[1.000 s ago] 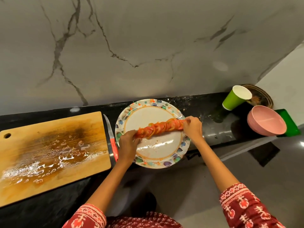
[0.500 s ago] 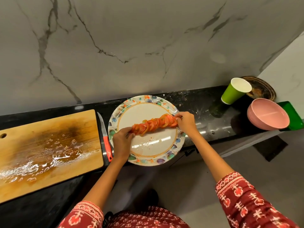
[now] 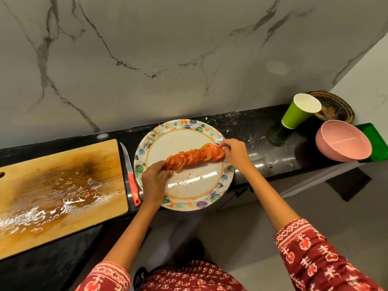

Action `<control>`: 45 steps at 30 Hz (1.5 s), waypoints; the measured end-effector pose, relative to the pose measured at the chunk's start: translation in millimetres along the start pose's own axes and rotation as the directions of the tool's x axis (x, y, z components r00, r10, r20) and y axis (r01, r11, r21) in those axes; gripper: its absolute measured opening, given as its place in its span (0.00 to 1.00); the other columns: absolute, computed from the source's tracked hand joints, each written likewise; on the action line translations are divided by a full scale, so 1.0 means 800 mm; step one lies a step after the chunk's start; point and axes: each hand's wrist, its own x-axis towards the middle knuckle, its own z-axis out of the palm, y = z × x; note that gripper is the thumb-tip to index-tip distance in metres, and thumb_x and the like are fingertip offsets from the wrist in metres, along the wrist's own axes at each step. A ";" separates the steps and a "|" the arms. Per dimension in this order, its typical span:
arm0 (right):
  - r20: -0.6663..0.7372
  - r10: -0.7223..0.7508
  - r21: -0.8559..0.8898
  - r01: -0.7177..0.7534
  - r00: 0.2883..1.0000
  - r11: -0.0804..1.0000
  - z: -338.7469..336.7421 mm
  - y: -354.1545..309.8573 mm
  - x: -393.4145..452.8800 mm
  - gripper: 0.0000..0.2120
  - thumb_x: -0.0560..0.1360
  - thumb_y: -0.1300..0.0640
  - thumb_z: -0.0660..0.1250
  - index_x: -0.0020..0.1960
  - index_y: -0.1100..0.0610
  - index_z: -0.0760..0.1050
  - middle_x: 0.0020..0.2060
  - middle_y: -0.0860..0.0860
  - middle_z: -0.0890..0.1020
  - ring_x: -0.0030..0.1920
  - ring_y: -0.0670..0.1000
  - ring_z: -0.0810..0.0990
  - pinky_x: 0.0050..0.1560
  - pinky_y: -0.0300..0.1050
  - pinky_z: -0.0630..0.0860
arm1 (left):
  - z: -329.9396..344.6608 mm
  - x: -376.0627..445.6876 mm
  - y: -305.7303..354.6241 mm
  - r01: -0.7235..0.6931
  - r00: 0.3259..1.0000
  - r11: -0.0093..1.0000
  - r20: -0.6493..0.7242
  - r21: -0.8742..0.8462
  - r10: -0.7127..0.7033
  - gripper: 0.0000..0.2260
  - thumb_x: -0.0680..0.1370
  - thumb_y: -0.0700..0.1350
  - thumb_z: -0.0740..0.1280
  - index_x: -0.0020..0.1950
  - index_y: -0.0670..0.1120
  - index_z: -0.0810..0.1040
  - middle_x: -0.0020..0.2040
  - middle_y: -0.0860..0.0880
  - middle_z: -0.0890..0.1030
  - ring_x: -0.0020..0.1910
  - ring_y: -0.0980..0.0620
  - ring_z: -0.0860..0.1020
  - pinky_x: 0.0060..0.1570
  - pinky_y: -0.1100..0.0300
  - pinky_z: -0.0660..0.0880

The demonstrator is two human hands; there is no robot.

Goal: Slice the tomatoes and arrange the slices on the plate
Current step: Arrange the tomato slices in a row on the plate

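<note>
dim warm light, glare on plate (image 3: 199,177), wide-angle warping

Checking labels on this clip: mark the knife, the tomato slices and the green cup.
knife (image 3: 133,185), head view, red handle.
tomato slices (image 3: 194,156), head view, middle of the row.
green cup (image 3: 296,115), head view, outer wall.

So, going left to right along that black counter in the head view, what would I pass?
Wooden cutting board → red-handled knife → floral plate holding the tomato slices → green paper cup → pink bowl.
</note>
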 end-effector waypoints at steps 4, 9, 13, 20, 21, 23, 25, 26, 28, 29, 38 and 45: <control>0.025 -0.169 -0.051 0.171 0.985 0.984 -0.005 -0.005 0.004 0.13 0.77 0.60 0.64 0.61 0.60 0.77 0.58 0.57 0.79 0.60 0.56 0.75 0.61 0.50 0.71 | 0.000 0.000 -0.004 0.006 1.000 1.000 0.004 0.000 -0.006 0.18 0.70 0.38 0.72 0.59 0.36 0.77 0.55 0.39 0.80 0.55 0.42 0.77 0.58 0.49 0.74; 0.277 -0.380 -0.084 0.416 0.883 0.905 0.019 -0.024 -0.001 0.26 0.69 0.51 0.74 0.65 0.56 0.73 0.62 0.52 0.77 0.66 0.52 0.71 0.69 0.53 0.64 | -0.001 0.002 -0.009 0.025 0.999 1.000 0.020 0.002 -0.025 0.21 0.69 0.39 0.73 0.60 0.37 0.76 0.57 0.39 0.79 0.56 0.42 0.77 0.58 0.46 0.74; 0.257 -0.431 -0.113 0.470 0.865 0.876 0.037 -0.033 0.002 0.22 0.70 0.52 0.72 0.63 0.54 0.75 0.59 0.50 0.79 0.63 0.51 0.72 0.66 0.53 0.64 | 0.002 0.004 -0.006 -0.041 0.998 0.998 0.056 0.050 0.038 0.24 0.69 0.43 0.75 0.62 0.39 0.74 0.59 0.40 0.78 0.59 0.44 0.74 0.60 0.52 0.71; 0.321 -0.419 -0.173 0.487 0.849 0.856 0.037 -0.041 0.008 0.24 0.72 0.51 0.70 0.66 0.51 0.71 0.59 0.49 0.79 0.62 0.50 0.72 0.65 0.50 0.59 | 0.005 0.013 -0.009 -0.101 0.992 0.991 0.081 0.084 0.094 0.20 0.70 0.42 0.73 0.60 0.40 0.76 0.56 0.41 0.79 0.56 0.44 0.76 0.58 0.45 0.74; 0.336 -0.408 -0.171 0.481 0.849 0.860 0.036 -0.042 0.009 0.25 0.72 0.51 0.70 0.68 0.51 0.69 0.59 0.49 0.78 0.63 0.50 0.71 0.65 0.50 0.59 | 0.005 0.013 -0.009 -0.096 0.992 0.992 0.090 0.082 0.088 0.22 0.70 0.43 0.74 0.62 0.40 0.75 0.57 0.41 0.79 0.57 0.44 0.76 0.60 0.46 0.73; 0.366 -0.398 -0.169 0.481 0.841 0.860 0.034 -0.045 0.012 0.28 0.72 0.49 0.71 0.69 0.51 0.67 0.62 0.48 0.77 0.65 0.50 0.69 0.67 0.52 0.57 | 0.005 0.014 -0.007 -0.119 0.986 0.991 0.121 0.068 0.111 0.24 0.70 0.43 0.73 0.65 0.41 0.73 0.61 0.41 0.77 0.61 0.44 0.73 0.63 0.50 0.69; 0.390 -0.397 -0.169 0.488 0.831 0.856 0.034 -0.051 0.012 0.30 0.71 0.47 0.71 0.70 0.50 0.67 0.65 0.49 0.74 0.68 0.50 0.66 0.70 0.54 0.55 | 0.007 0.019 -0.002 -0.188 0.970 0.981 0.166 0.058 0.176 0.25 0.70 0.42 0.73 0.66 0.41 0.72 0.63 0.41 0.75 0.64 0.44 0.72 0.64 0.51 0.68; 0.396 -0.402 -0.162 0.493 0.826 0.855 0.036 -0.054 0.011 0.30 0.71 0.47 0.71 0.70 0.50 0.67 0.66 0.50 0.73 0.69 0.50 0.65 0.70 0.54 0.54 | 0.008 0.021 -0.001 -0.222 0.960 0.973 0.188 0.065 0.207 0.25 0.70 0.42 0.73 0.66 0.42 0.72 0.64 0.41 0.75 0.64 0.44 0.71 0.64 0.50 0.68; 0.403 -0.416 -0.150 0.507 0.816 0.849 0.041 -0.059 0.009 0.28 0.71 0.48 0.71 0.68 0.51 0.69 0.64 0.51 0.74 0.68 0.51 0.66 0.70 0.55 0.54 | 0.011 0.026 0.001 -0.262 0.945 0.961 0.228 0.093 0.236 0.25 0.71 0.43 0.73 0.66 0.42 0.72 0.64 0.42 0.75 0.64 0.44 0.72 0.64 0.51 0.67; 0.407 -0.418 -0.150 0.511 0.812 0.847 0.044 -0.060 0.008 0.27 0.71 0.48 0.71 0.68 0.51 0.69 0.64 0.51 0.75 0.67 0.51 0.67 0.70 0.55 0.54 | 0.011 0.027 0.000 -0.266 0.942 0.958 0.242 0.104 0.235 0.24 0.71 0.43 0.72 0.66 0.42 0.73 0.63 0.42 0.76 0.63 0.44 0.72 0.63 0.53 0.68; 0.415 -0.412 -0.166 0.512 0.811 0.843 0.053 -0.066 0.009 0.27 0.72 0.48 0.70 0.68 0.52 0.67 0.62 0.49 0.77 0.66 0.51 0.68 0.71 0.55 0.51 | 0.002 0.029 -0.011 -0.226 0.957 0.970 0.208 0.088 0.204 0.22 0.71 0.41 0.72 0.64 0.40 0.74 0.60 0.41 0.78 0.60 0.43 0.75 0.61 0.55 0.68; 0.428 -0.407 -0.105 0.492 0.807 0.864 0.053 -0.079 0.009 0.31 0.71 0.47 0.71 0.70 0.52 0.64 0.64 0.50 0.74 0.68 0.51 0.66 0.70 0.55 0.52 | -0.020 0.035 -0.018 -0.201 0.973 0.977 0.129 0.073 0.191 0.23 0.69 0.37 0.73 0.63 0.40 0.74 0.62 0.40 0.76 0.64 0.44 0.71 0.63 0.53 0.65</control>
